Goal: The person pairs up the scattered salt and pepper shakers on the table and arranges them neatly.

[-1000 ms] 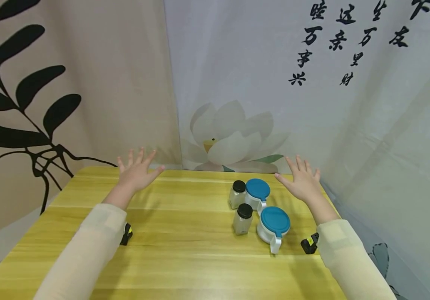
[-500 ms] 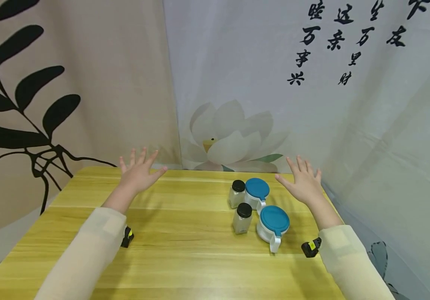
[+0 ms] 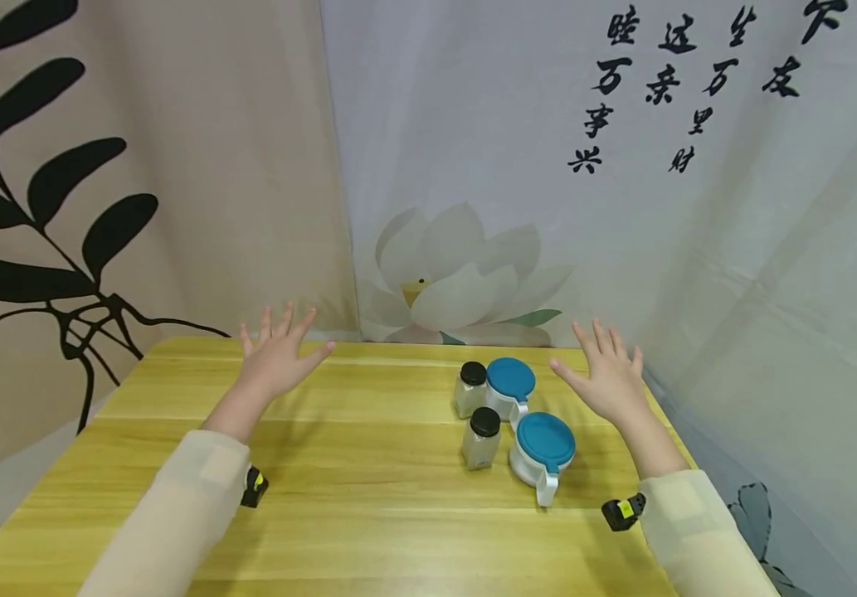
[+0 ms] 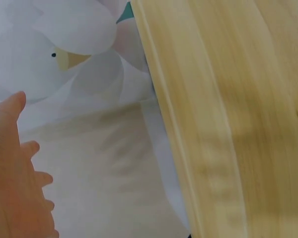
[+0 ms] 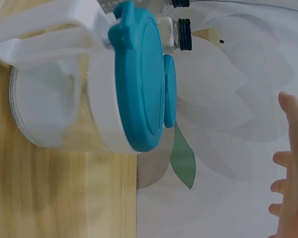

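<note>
Behind the near jug (image 5: 100, 101), the far jug (image 5: 171, 91) is partly hidden.

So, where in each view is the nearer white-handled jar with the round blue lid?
Head: the nearer jar, right of centre, below mid-height.
Left wrist: not in it.
Right wrist: upper left, large.
Shared landmark: the pale lotus print on white cloth.

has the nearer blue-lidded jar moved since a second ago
No, in the head view the nearer jar stands at the same spot, judged against the back edge of the table.
</note>
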Demonstrator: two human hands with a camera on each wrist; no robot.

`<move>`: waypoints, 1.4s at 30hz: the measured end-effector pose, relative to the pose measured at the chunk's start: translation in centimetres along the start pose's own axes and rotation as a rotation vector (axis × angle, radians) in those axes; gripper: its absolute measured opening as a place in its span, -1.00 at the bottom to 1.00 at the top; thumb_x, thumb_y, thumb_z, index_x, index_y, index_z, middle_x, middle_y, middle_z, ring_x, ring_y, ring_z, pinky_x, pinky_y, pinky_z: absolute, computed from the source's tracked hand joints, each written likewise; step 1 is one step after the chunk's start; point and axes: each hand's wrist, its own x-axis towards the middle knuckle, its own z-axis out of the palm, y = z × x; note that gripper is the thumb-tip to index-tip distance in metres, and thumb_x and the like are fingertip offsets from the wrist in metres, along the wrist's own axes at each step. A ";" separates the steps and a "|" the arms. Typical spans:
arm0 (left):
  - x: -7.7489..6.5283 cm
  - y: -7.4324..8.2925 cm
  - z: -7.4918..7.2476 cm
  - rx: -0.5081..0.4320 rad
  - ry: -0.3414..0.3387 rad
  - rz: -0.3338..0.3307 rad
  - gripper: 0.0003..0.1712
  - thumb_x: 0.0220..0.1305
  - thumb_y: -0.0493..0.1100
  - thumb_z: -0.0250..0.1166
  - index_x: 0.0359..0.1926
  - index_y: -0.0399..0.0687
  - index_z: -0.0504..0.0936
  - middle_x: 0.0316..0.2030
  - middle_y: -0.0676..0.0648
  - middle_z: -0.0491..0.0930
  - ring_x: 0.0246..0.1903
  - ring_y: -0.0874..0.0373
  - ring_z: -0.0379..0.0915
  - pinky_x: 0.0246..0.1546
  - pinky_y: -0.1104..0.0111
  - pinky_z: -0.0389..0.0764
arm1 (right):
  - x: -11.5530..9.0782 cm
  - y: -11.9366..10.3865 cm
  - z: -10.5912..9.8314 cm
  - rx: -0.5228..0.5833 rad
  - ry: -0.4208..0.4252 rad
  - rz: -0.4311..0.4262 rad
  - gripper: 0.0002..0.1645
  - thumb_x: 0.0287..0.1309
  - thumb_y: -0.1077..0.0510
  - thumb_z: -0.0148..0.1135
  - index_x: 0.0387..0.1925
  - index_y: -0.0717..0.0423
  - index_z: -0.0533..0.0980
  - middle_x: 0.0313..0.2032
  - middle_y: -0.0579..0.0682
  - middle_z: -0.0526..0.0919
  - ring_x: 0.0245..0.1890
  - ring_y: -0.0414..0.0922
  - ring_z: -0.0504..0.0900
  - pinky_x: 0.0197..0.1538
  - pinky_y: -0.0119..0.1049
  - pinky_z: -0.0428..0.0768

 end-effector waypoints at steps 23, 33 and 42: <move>-1.6 2.2 0.9 -0.106 0.076 0.041 -0.06 0.31 0.46 -0.16 0.52 0.08 -0.09 0.47 -0.21 -0.33 0.38 -0.24 -0.67 0.14 -0.18 -0.71 | -2.6 -0.9 0.4 0.072 0.091 -0.040 0.00 0.22 -0.37 0.05 0.50 0.00 -0.03 0.44 0.28 -0.09 0.40 0.30 -0.18 0.20 0.43 -0.30; -2.6 4.1 1.8 -0.177 0.104 0.089 -0.08 0.31 0.41 -0.06 0.52 0.11 -0.07 0.47 -0.18 -0.30 0.40 -0.21 -0.61 0.17 -0.23 -0.62 | -3.7 -1.4 0.6 0.143 0.126 -0.040 -0.01 0.23 -0.33 0.09 0.50 0.00 -0.03 0.45 0.27 -0.08 0.40 0.28 -0.17 0.22 0.40 -0.31; -3.1 5.6 2.6 -0.222 0.139 0.121 -0.07 0.28 0.40 0.03 0.50 0.10 0.01 0.47 -0.16 -0.23 0.42 -0.21 -0.51 0.21 -0.23 -0.54 | -4.8 -1.7 0.9 0.212 0.148 -0.034 -0.03 0.23 -0.24 0.15 0.50 -0.01 -0.03 0.46 0.21 -0.11 0.40 0.29 -0.16 0.22 0.39 -0.31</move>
